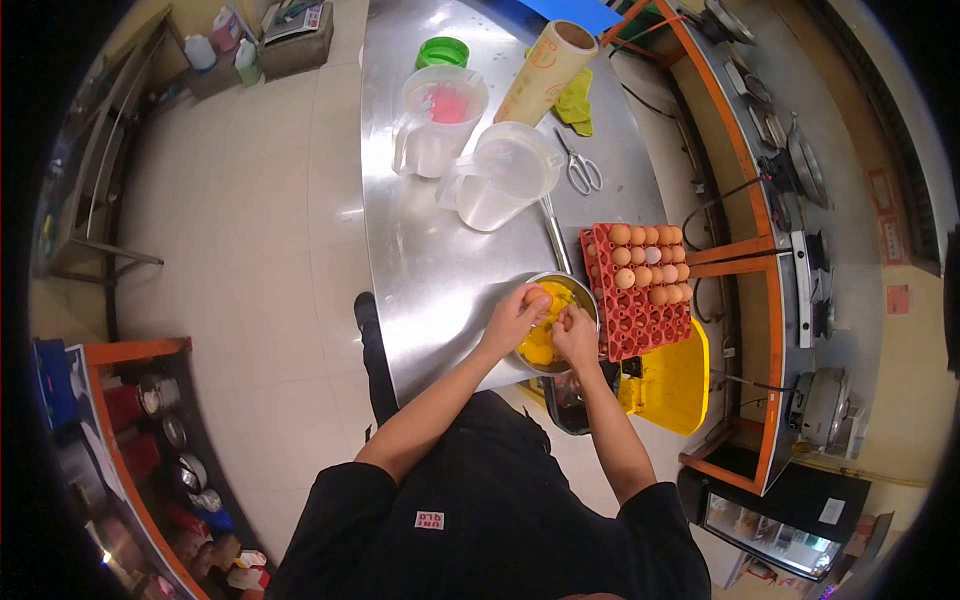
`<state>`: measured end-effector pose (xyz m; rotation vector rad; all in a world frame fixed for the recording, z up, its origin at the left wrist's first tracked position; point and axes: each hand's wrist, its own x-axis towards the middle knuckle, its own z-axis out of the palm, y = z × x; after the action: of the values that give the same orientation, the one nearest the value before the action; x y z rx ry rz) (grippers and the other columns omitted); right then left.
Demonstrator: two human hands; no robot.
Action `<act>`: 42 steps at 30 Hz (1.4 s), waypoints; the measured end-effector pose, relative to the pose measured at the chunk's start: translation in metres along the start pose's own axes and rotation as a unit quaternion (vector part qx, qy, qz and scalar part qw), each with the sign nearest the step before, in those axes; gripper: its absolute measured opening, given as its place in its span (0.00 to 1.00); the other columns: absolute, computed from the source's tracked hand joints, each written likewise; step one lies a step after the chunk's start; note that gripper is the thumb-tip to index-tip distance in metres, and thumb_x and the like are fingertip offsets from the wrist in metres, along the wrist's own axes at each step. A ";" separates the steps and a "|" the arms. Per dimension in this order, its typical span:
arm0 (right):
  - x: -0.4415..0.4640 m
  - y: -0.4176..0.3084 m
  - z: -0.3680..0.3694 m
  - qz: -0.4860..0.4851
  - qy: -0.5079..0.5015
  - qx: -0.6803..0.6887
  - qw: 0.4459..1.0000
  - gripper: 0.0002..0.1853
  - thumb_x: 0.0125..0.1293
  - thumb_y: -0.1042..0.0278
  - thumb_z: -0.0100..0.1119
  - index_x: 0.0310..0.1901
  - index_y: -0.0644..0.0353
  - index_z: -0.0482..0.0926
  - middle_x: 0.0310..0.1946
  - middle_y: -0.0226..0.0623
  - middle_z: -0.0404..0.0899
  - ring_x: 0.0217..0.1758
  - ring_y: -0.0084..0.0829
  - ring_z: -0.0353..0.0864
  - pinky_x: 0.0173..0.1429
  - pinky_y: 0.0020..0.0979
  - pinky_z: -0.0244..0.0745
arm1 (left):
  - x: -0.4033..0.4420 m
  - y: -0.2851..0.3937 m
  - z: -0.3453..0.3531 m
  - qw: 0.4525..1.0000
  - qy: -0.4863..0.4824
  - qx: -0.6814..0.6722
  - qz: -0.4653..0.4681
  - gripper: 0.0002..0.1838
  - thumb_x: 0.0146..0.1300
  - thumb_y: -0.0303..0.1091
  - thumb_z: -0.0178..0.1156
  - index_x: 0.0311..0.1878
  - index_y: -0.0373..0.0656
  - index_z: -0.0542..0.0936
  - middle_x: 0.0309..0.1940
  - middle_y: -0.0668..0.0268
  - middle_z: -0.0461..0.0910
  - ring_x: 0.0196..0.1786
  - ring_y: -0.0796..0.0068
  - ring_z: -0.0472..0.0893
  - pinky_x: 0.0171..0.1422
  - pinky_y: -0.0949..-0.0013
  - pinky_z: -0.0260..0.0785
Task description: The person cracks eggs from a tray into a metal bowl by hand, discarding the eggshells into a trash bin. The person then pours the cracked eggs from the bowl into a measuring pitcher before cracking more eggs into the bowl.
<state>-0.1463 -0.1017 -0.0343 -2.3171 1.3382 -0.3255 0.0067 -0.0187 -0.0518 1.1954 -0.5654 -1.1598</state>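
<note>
A round metal pan (592,292) near the table's front edge holds several cracked eggs (538,347), their yolks bright yellow. Over its left side, my left hand (508,325) is closed around a brown egg (539,298); whether its shell is whole or cracked is hard to see. My right hand (575,338) is over the pan's right side with its fingers pinched together, and what they hold, if anything, is hidden. A metal handle (557,240) extends away from the pan's far rim. Just right of the pan sits a red egg tray (630,325) with brown eggs (640,255) in its far rows.
Two clear plastic jugs (500,180) (425,140), a green lid (442,52), a large film roll (545,75), scissors (580,168) and a green cloth (575,103) occupy the steel table (420,260) farther back. A yellow bin (685,375) stands below the tray.
</note>
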 end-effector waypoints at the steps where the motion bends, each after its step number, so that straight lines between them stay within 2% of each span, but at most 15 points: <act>1: 0.000 0.000 0.000 0.005 0.003 -0.003 1.000 0.07 0.56 0.69 0.60 0.35 0.62 0.80 0.33 0.52 0.79 0.39 0.56 0.81 0.46 0.50 0.75 | 0.000 0.000 0.000 1.000 0.000 -0.001 0.003 0.19 0.76 0.38 0.59 0.62 0.37 0.75 0.46 0.59 0.85 0.44 0.74 0.86 0.49 0.70 0.81; 7: 0.000 0.000 -0.001 0.022 -0.002 -0.011 1.000 0.08 0.57 0.68 0.59 0.35 0.61 0.81 0.34 0.49 0.80 0.39 0.54 0.81 0.46 0.48 0.76 | 0.000 -0.002 0.000 1.000 0.002 -0.010 -0.002 0.19 0.75 0.41 0.61 0.58 0.36 0.76 0.43 0.60 0.85 0.41 0.75 0.86 0.47 0.70 0.80; 15: 0.000 -0.010 -0.007 0.022 -0.024 -0.008 0.999 0.06 0.55 0.70 0.57 0.34 0.61 0.78 0.32 0.49 0.76 0.40 0.53 0.80 0.46 0.48 0.75 | -0.001 0.001 0.001 1.000 0.001 -0.025 0.001 0.19 0.75 0.40 0.61 0.59 0.36 0.76 0.43 0.60 0.85 0.41 0.76 0.86 0.47 0.71 0.81; 18: 0.002 -0.006 -0.004 -0.007 -0.017 -0.010 1.000 0.06 0.57 0.71 0.56 0.36 0.61 0.77 0.34 0.48 0.76 0.41 0.54 0.80 0.47 0.48 0.76 | 0.000 0.000 0.001 1.000 0.002 -0.027 -0.002 0.19 0.75 0.41 0.61 0.59 0.37 0.76 0.44 0.60 0.85 0.42 0.76 0.86 0.47 0.71 0.80; 24: 0.001 -0.019 -0.028 -0.035 -0.047 -0.016 0.998 0.11 0.62 0.71 0.52 0.46 0.60 0.74 0.42 0.50 0.74 0.45 0.55 0.78 0.49 0.49 0.76 | 0.000 -0.003 0.001 0.999 0.005 -0.037 0.006 0.19 0.75 0.41 0.60 0.58 0.36 0.76 0.41 0.62 0.84 0.40 0.78 0.84 0.46 0.72 0.79; 27: 0.003 -0.025 -0.044 -0.033 -0.107 -0.019 0.994 0.16 0.62 0.71 0.53 0.52 0.59 0.70 0.49 0.52 0.70 0.49 0.58 0.77 0.52 0.53 0.76 | 0.000 0.000 0.002 0.999 0.006 -0.040 0.017 0.19 0.75 0.42 0.61 0.58 0.36 0.76 0.39 0.64 0.83 0.38 0.79 0.83 0.45 0.73 0.77; 37: 0.002 -0.030 -0.062 -0.065 -0.098 -0.022 0.993 0.20 0.59 0.76 0.52 0.54 0.57 0.68 0.50 0.52 0.67 0.49 0.59 0.76 0.55 0.53 0.75 | -0.004 0.002 0.001 0.999 0.008 -0.052 0.008 0.21 0.74 0.43 0.62 0.59 0.36 0.75 0.40 0.66 0.82 0.36 0.82 0.82 0.43 0.75 0.76; 42: 0.000 -0.051 -0.088 -0.085 -0.087 0.003 0.993 0.20 0.60 0.80 0.49 0.55 0.57 0.68 0.50 0.50 0.65 0.50 0.59 0.76 0.55 0.53 0.75 | -0.005 0.004 0.000 0.999 0.010 -0.031 0.007 0.22 0.74 0.43 0.63 0.60 0.36 0.75 0.42 0.64 0.83 0.38 0.79 0.84 0.44 0.73 0.77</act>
<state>-0.1431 -0.1023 0.0672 -2.3987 1.0593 -0.1731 0.0065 -0.0150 -0.0467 1.1466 -0.5176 -1.1441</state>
